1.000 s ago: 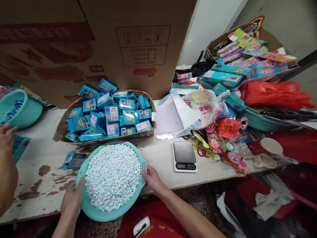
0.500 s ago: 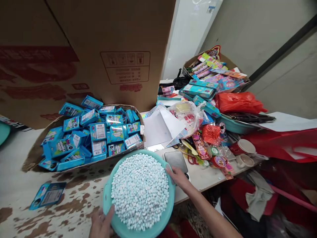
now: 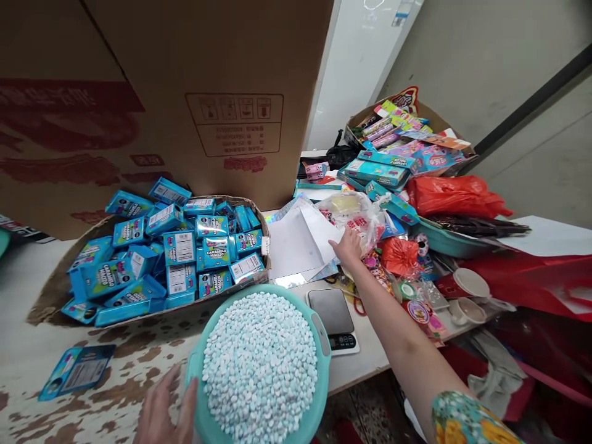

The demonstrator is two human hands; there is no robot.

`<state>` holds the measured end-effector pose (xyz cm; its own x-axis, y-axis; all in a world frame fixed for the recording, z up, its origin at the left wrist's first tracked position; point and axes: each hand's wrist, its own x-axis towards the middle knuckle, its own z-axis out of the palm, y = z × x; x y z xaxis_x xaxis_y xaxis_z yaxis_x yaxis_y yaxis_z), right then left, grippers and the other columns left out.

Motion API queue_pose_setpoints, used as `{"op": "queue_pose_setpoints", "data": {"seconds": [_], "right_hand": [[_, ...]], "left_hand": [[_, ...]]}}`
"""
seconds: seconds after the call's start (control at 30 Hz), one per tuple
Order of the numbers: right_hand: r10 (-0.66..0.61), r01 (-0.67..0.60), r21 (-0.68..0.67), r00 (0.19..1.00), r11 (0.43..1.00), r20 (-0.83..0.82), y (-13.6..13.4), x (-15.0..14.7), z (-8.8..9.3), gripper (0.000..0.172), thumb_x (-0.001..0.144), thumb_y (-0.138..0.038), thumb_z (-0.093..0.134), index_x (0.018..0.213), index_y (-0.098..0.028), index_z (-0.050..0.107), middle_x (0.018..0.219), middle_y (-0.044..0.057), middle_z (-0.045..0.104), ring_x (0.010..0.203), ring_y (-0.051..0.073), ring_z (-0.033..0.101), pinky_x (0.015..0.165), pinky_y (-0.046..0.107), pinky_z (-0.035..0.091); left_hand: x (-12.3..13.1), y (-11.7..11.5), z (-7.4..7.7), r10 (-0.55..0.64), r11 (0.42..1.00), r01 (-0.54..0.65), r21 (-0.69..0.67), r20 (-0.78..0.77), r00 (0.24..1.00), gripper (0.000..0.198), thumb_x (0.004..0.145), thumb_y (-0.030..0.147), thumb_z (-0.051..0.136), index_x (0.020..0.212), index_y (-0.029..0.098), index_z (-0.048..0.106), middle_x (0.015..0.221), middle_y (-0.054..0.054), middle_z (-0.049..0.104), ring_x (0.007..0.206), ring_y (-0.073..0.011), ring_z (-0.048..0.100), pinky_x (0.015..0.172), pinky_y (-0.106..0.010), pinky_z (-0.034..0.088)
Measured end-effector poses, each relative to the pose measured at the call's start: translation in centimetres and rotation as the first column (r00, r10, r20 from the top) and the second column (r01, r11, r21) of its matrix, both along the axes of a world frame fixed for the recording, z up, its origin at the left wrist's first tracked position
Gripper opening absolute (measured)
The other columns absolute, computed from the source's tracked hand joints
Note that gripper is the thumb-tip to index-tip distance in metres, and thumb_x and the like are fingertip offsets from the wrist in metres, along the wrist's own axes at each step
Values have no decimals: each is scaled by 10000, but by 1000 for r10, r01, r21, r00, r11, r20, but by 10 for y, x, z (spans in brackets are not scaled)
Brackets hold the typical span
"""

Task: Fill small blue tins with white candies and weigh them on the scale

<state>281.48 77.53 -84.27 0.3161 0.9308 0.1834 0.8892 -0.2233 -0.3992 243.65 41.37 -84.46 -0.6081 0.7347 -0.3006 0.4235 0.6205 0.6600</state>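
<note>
A turquoise plastic basin (image 3: 322,370) full of small pale blue and white candies (image 3: 261,364) stands at the table's front edge. My left hand (image 3: 161,410) is at its left rim, fingers apart, with the thumb up against the rim. Stretched forward past the basin, my right hand (image 3: 349,248) is over the edge of a white paper sheet (image 3: 296,237) and a clear plastic bag with red print (image 3: 358,213). Its thumb points left, away from the fingers, and I see nothing held. Right of the basin lies a small digital scale (image 3: 330,311).
A cut-down carton (image 3: 50,302) of blue candy boxes (image 3: 182,246) sits at left, with a flattened blue pack (image 3: 76,370) before it. Behind stands a large cardboard box (image 3: 161,61). A red bag (image 3: 457,194), cups (image 3: 467,311) and another full carton (image 3: 462,163) crowd the right.
My right hand has let go of the basin's right rim and reached forward to the paper and plastic bag. My left hand has shifted slightly left, its fingers spreading.
</note>
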Motion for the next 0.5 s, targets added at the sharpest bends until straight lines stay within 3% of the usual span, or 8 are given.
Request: {"op": "queue_pose_setpoints", "data": {"seconds": [0.07,0.13,0.23,0.33,0.4,0.5], "right_hand": [[-27,26,-32,999,999,-30,-1,5,-3,543,695,-298,692,1186,-112,554,1172,195,590,1108,345,514,931,459,404],[-33,30,-49,997,998,-65,-2,8,-3,322,718,-296,656,999,-142,643,1002,142,658,972,297,582,867,416,444],[8,-11,-18,993,1000,-114,-2,6,-4,181,739,-313,614,848,-180,670,880,87,681,872,253,611,838,387,460],[84,-79,36,983,996,-162,-4,0,-9,213,725,-308,600,882,-184,673,866,68,695,836,239,626,836,390,473],[155,-144,69,968,987,-200,-9,-2,-15,287,709,-290,596,962,-177,670,917,68,708,859,236,636,847,392,484],[275,-254,111,923,961,-271,-20,2,-25,416,716,-293,585,1110,-171,639,1034,71,706,913,226,644,856,378,507]], "left_hand": [[20,27,24,-100,988,87,125,101,990,511,757,622,495,1124,274,570,1202,-82,609,981,-288,638,723,-379,543],[50,66,42,-233,957,182,227,223,947,476,792,577,505,1130,251,581,1154,-79,631,960,-255,640,753,-354,535],[111,141,49,-411,904,302,304,422,808,535,829,510,498,1263,197,508,1214,-113,607,1015,-236,626,825,-345,519],[172,222,34,-449,890,372,265,355,820,805,757,512,602,1407,110,353,1371,-195,486,1189,-295,538,980,-388,435],[200,268,18,-398,916,357,182,316,861,971,665,547,684,1425,73,311,1395,-242,444,1272,-348,459,1018,-422,396],[215,312,-9,-329,941,333,56,379,865,678,719,456,657,1271,91,510,1248,-231,582,1163,-336,561,917,-404,465]]}}
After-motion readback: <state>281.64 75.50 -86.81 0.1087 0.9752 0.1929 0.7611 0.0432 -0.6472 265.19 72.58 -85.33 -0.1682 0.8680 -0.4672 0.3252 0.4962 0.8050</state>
